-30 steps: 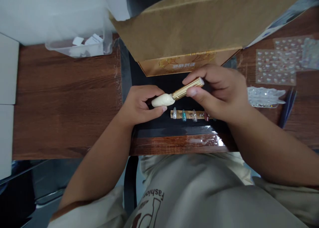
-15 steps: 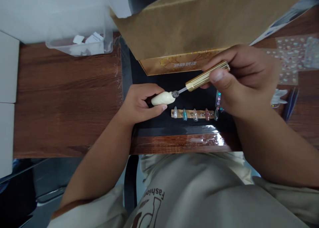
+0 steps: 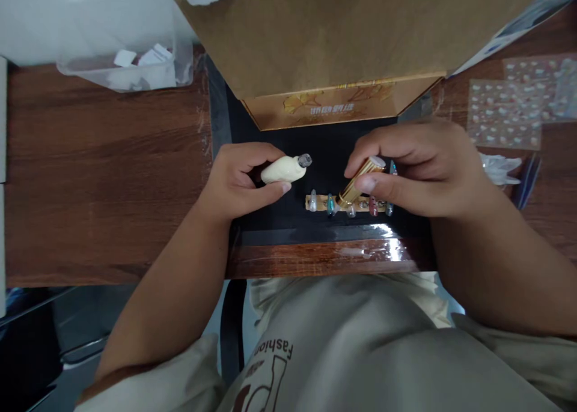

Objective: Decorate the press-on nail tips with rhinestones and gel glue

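My left hand (image 3: 234,184) is closed around a small cream bottle (image 3: 283,169) lying sideways, its open grey neck pointing right. My right hand (image 3: 419,169) pinches a gold ribbed brush cap (image 3: 360,181), tilted down so its lower end reaches a wooden strip (image 3: 345,204) that carries several false nails in clear, teal and dark red. The strip lies on a black mat (image 3: 315,226) at the desk's near edge. The brush tip itself is hidden among the nails.
A tan cardboard box (image 3: 324,33) with a gold printed flap stands just behind the mat. A clear plastic tub (image 3: 121,69) with paper scraps sits at the back left. Nail sticker sheets (image 3: 505,112), a clear packet (image 3: 498,167) and blue tweezers (image 3: 527,178) lie to the right.
The right hand pulled the gold brush cap out of the bottle, swung it up and right, then brought it down onto the nail strip. The left hand kept hold of the bottle.
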The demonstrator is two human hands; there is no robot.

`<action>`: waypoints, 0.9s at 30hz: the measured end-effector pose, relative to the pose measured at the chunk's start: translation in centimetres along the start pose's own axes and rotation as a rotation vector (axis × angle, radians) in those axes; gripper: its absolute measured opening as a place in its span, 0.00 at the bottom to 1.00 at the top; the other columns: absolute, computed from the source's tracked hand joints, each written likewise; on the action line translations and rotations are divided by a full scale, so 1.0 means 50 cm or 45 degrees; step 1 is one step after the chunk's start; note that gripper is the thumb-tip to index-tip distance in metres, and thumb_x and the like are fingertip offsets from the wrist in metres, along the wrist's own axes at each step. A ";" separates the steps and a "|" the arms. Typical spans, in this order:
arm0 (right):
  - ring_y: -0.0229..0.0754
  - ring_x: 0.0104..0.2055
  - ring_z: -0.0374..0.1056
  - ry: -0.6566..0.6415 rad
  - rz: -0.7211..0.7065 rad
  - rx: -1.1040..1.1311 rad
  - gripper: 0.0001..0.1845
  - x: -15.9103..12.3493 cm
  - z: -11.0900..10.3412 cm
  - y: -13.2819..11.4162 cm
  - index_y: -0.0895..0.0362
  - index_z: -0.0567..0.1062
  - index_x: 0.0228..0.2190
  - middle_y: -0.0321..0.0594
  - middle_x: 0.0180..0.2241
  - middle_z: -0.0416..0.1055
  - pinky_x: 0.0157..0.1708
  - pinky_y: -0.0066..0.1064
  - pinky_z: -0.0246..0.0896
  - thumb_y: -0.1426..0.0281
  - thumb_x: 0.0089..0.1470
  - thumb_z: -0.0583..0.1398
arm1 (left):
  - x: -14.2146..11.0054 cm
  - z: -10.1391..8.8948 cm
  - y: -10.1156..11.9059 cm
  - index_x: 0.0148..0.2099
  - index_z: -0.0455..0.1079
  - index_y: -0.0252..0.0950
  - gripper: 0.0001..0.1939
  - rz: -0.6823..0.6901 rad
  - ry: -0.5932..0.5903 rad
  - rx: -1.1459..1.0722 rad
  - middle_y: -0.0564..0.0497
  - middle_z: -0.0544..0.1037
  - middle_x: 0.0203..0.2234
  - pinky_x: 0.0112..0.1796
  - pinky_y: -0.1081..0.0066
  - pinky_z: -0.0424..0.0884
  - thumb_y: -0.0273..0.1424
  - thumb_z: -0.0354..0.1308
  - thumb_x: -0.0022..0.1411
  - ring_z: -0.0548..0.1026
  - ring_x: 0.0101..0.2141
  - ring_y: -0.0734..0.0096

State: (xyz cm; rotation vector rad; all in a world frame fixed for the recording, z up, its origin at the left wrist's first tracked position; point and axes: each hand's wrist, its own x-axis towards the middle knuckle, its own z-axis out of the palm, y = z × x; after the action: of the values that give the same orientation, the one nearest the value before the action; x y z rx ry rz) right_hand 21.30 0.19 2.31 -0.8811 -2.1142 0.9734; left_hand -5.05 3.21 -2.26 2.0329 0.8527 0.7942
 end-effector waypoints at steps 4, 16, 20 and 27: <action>0.31 0.23 0.65 -0.054 -0.030 -0.065 0.10 0.007 0.002 0.005 0.55 0.73 0.28 0.32 0.23 0.72 0.25 0.27 0.58 0.64 0.61 0.61 | -0.002 0.001 -0.004 0.37 0.76 0.38 0.09 0.023 -0.007 -0.040 0.54 0.77 0.25 0.24 0.73 0.60 0.36 0.67 0.55 0.69 0.24 0.77; 0.29 0.23 0.64 0.042 0.092 -0.009 0.08 -0.013 -0.010 0.008 0.56 0.75 0.30 0.32 0.24 0.73 0.25 0.26 0.56 0.67 0.60 0.62 | -0.005 0.007 -0.011 0.38 0.77 0.40 0.10 0.061 0.059 -0.055 0.54 0.77 0.25 0.23 0.70 0.59 0.38 0.69 0.56 0.68 0.23 0.77; 0.30 0.25 0.64 0.022 0.054 -0.048 0.09 -0.006 0.000 0.004 0.56 0.75 0.29 0.32 0.24 0.72 0.27 0.27 0.58 0.66 0.61 0.61 | -0.001 0.006 -0.017 0.38 0.76 0.35 0.11 0.184 0.029 -0.016 0.55 0.76 0.24 0.22 0.75 0.60 0.35 0.69 0.56 0.68 0.23 0.81; 0.28 0.22 0.63 -0.013 0.037 -0.099 0.09 -0.010 -0.011 0.014 0.57 0.74 0.30 0.31 0.22 0.70 0.23 0.26 0.54 0.67 0.61 0.61 | 0.005 0.006 -0.018 0.38 0.76 0.33 0.09 0.270 0.053 0.004 0.54 0.77 0.25 0.22 0.78 0.61 0.32 0.68 0.57 0.69 0.23 0.81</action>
State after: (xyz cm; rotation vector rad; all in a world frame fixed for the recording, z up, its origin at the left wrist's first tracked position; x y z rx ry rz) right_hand 22.20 0.37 1.88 -0.9496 -2.1661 0.9173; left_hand -4.93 3.73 -3.10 2.1399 0.6678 0.9551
